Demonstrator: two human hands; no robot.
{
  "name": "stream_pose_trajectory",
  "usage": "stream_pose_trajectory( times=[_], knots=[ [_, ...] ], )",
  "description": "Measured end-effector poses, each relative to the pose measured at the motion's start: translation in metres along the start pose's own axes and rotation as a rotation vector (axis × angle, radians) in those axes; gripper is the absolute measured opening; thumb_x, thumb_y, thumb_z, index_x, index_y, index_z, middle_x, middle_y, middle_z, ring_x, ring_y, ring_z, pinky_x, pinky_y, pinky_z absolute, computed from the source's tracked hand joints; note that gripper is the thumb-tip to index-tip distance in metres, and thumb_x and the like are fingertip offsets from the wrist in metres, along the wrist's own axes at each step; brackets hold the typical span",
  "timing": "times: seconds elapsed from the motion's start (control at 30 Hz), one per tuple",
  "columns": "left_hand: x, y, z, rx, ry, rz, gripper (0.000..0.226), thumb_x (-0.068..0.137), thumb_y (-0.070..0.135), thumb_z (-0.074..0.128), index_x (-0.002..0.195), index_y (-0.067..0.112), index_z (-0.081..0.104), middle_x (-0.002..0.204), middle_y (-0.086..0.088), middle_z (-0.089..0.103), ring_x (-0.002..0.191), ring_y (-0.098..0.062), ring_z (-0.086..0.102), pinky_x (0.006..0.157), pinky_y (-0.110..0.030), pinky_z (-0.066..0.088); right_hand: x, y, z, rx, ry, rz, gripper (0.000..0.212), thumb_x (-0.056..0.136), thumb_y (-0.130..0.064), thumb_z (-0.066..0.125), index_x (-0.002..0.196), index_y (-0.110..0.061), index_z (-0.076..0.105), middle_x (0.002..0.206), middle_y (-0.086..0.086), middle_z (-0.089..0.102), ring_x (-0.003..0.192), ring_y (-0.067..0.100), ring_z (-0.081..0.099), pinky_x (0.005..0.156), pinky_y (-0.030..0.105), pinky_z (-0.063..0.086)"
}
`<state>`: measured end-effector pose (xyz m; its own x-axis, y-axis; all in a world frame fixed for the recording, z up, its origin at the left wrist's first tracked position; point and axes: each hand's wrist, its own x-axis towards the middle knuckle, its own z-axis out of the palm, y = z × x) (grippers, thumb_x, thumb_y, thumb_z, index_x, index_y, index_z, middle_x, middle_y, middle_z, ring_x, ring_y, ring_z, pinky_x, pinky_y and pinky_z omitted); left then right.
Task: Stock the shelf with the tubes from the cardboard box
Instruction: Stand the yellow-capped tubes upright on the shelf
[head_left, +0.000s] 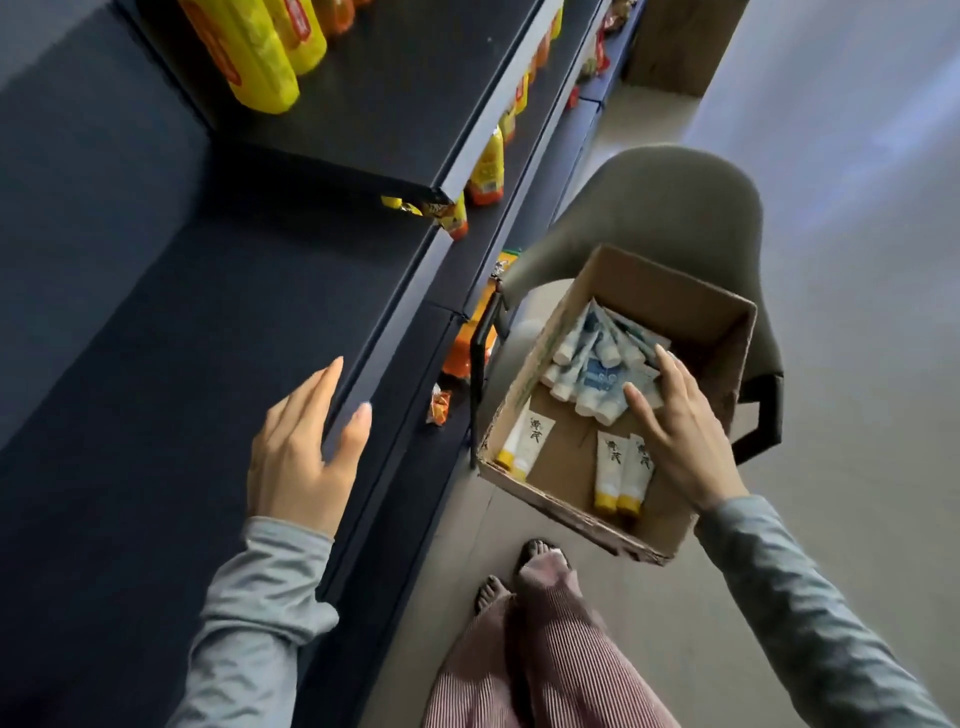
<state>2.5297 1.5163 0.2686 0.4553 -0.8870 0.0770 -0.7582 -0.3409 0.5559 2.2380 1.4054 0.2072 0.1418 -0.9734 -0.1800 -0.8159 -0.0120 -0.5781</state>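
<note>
The dark shelf (156, 338) runs along the person's left, with yellow bottles (249, 52) on an upper tier. Beside it stands a grey chair (675, 208), and the open cardboard box (719, 332) seems to rest on its seat. Every tube I can see is in that box. The left hand (296, 457) hangs at the front edge of a shelf tier, fingers relaxed and a little apart, holding nothing. The right hand (680, 431) is down in the box, laid on the heap of blue-and-white tubes (597, 374) with the thumb spread wide from the fingers. It touches them, but I see no tube closed in its grip yet. That heap lies in the far half of the box. Its white caps point toward the shelf side and the near end, and its flat crimped tails fan toward the far corner, so the long axes run on a slant across the box. Nearer the person lie the cream tubes with yellow caps: a pair (621, 473) side by side on the box floor and a single one (524, 441) against the shelf-side wall. All three lie lengthwise with their caps toward the person. These look like light, soft-walled plastic tubes, smooth enough to slide over one another. I'd judge a grab across the middle of several bodies would work, though loose ones may slip out. Taking them near the stiff cap end should be surer, and would let them be stood on their caps.
</note>
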Motion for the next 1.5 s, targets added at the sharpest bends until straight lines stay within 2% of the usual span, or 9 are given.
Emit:
stream_pose_trajectory(
  times=[0.17,0.37,0.5,0.63,0.9,1.0,1.23,1.33,1.5],
  knots=[
    [0.012,0.000,0.032,-0.029,-0.103,-0.005,0.071,0.079,0.056,0.030,0.133,0.014,0.048,0.136,-0.005,0.051,0.125,-0.024,0.045,0.101,-0.037,0.034,0.014,0.023,0.024,0.047,-0.012,0.107,0.063,0.096,-0.044,0.042,0.150,-0.019,0.021,0.156,0.005,0.025,0.142,0.021,0.025,0.114,0.044,0.025],
    [0.034,0.005,0.078,-0.035,-0.209,-0.031,0.074,0.076,0.059,0.029,0.134,0.016,0.047,0.137,-0.003,0.050,0.127,-0.021,0.042,0.104,-0.038,0.032,0.039,0.050,0.068,0.036,-0.095,0.171,0.065,0.096,-0.042,0.044,0.149,-0.012,0.023,0.154,0.009,0.029,0.142,0.020,0.026,0.113,0.030,0.021],
    [0.050,0.006,0.112,0.051,-0.307,0.001,0.078,0.074,0.062,0.023,0.139,0.022,0.040,0.142,0.002,0.044,0.131,-0.018,0.037,0.104,-0.033,0.025,0.056,0.055,0.104,0.025,-0.173,0.157,0.066,0.096,-0.043,0.044,0.148,-0.010,0.022,0.153,0.011,0.028,0.142,0.022,0.025,0.114,0.034,0.022],
    [0.068,-0.001,0.142,0.103,-0.368,0.045,0.079,0.075,0.063,0.021,0.141,0.023,0.037,0.144,0.002,0.042,0.132,-0.019,0.037,0.106,-0.035,0.026,0.072,0.055,0.146,0.088,-0.248,0.173,0.066,0.095,-0.043,0.046,0.148,-0.009,0.024,0.152,0.010,0.031,0.139,0.024,0.031,0.112,0.035,0.026],
    [0.072,-0.014,0.180,0.081,-0.402,0.016,0.080,0.073,0.065,0.020,0.141,0.026,0.035,0.145,0.008,0.040,0.130,-0.014,0.035,0.101,-0.031,0.026,0.092,0.058,0.248,0.350,-0.484,0.504,0.065,0.092,-0.028,0.057,0.145,-0.006,0.026,0.148,0.015,0.036,0.135,0.028,0.037,0.109,0.033,0.029],
    [0.065,-0.018,0.184,0.066,-0.405,0.005,0.078,0.074,0.064,0.022,0.140,0.024,0.037,0.143,0.006,0.043,0.130,-0.014,0.036,0.100,-0.031,0.029,0.099,0.063,0.271,0.395,-0.495,0.645,0.063,0.090,-0.030,0.059,0.141,-0.007,0.031,0.142,0.015,0.043,0.128,0.031,0.045,0.107,0.038,0.035],
    [0.049,-0.025,0.188,-0.027,-0.374,-0.061,0.072,0.077,0.061,0.029,0.137,0.023,0.043,0.137,0.005,0.049,0.126,-0.014,0.040,0.098,-0.032,0.034,0.113,0.075,0.292,0.292,-0.459,0.671,0.052,0.085,-0.032,0.065,0.127,-0.008,0.046,0.129,0.012,0.053,0.116,0.030,0.054,0.097,0.037,0.044],
    [0.046,-0.025,0.190,-0.042,-0.386,-0.078,0.073,0.076,0.061,0.029,0.137,0.023,0.043,0.137,0.006,0.049,0.126,-0.012,0.040,0.099,-0.032,0.035,0.118,0.079,0.294,0.326,-0.453,0.712,0.051,0.083,-0.030,0.067,0.126,-0.007,0.051,0.128,0.012,0.056,0.115,0.029,0.055,0.097,0.037,0.045],
    [0.045,-0.019,0.193,-0.049,-0.404,-0.072,0.073,0.076,0.061,0.028,0.137,0.023,0.043,0.135,0.006,0.051,0.124,-0.012,0.042,0.096,-0.029,0.036,0.119,0.092,0.293,0.481,-0.293,0.876,0.034,0.084,-0.017,0.065,0.117,-0.007,0.061,0.121,0.013,0.063,0.111,0.028,0.059,0.094,0.031,0.045]
  ],
)
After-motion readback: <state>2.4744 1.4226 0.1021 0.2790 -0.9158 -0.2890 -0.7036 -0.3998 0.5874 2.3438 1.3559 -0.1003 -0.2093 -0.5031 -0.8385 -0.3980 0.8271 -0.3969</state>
